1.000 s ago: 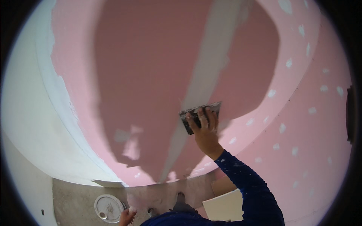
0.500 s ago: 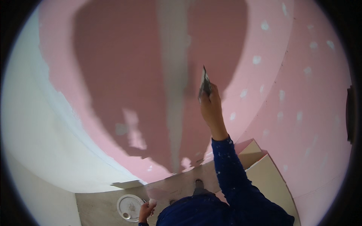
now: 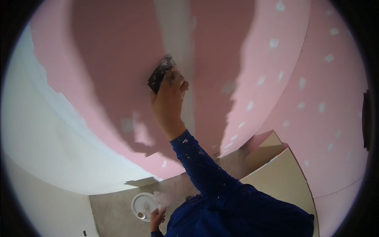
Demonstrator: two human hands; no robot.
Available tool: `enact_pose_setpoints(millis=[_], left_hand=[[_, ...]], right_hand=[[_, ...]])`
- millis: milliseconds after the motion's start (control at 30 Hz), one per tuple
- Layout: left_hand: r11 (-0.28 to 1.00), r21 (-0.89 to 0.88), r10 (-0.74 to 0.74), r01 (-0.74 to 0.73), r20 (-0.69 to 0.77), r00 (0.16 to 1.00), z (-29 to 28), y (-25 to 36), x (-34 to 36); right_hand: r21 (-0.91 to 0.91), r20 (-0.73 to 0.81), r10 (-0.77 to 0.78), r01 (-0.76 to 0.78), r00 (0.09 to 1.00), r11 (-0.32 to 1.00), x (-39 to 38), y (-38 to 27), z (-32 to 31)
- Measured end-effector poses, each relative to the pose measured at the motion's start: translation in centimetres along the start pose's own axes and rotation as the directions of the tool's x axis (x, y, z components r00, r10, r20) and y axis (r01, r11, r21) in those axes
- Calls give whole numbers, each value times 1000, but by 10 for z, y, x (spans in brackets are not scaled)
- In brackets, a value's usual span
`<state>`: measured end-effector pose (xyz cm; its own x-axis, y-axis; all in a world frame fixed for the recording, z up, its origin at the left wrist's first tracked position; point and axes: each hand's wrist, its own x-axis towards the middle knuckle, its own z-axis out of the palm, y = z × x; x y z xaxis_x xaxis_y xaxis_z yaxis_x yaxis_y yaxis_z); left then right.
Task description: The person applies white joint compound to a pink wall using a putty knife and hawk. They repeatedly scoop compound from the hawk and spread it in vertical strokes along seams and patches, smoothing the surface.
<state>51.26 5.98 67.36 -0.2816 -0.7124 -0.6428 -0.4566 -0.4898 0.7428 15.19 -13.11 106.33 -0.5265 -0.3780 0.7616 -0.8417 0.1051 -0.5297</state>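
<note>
Right hand [image 3: 169,104]: in the head view, fingers grasp the putty knife [image 3: 160,74].
Pink drywall [image 3: 114,59]: behind the putty knife, which overlaps the pale compound strip's [image 3: 176,27] left edge (contact unclear).
Left hand [image 3: 157,217]: beside the white bucket lid [image 3: 138,200]; cannot tell whether its fingers grip anything.

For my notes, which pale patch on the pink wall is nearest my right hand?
The long pale strip passing behind your right hand; the small spots and the white band at left lie farther off.
</note>
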Motion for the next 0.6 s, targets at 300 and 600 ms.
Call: enact_pose_setpoints(millis=[300, 600], left_hand=[[999, -25, 42, -39, 167, 985, 1, 9, 27], [987, -125, 83, -98, -121, 989, 25, -16, -14]], right_hand=[[-72, 313, -135, 165, 940, 984, -45, 0, -29], [-349, 162, -778, 773, 607, 530, 135, 15, -119]])
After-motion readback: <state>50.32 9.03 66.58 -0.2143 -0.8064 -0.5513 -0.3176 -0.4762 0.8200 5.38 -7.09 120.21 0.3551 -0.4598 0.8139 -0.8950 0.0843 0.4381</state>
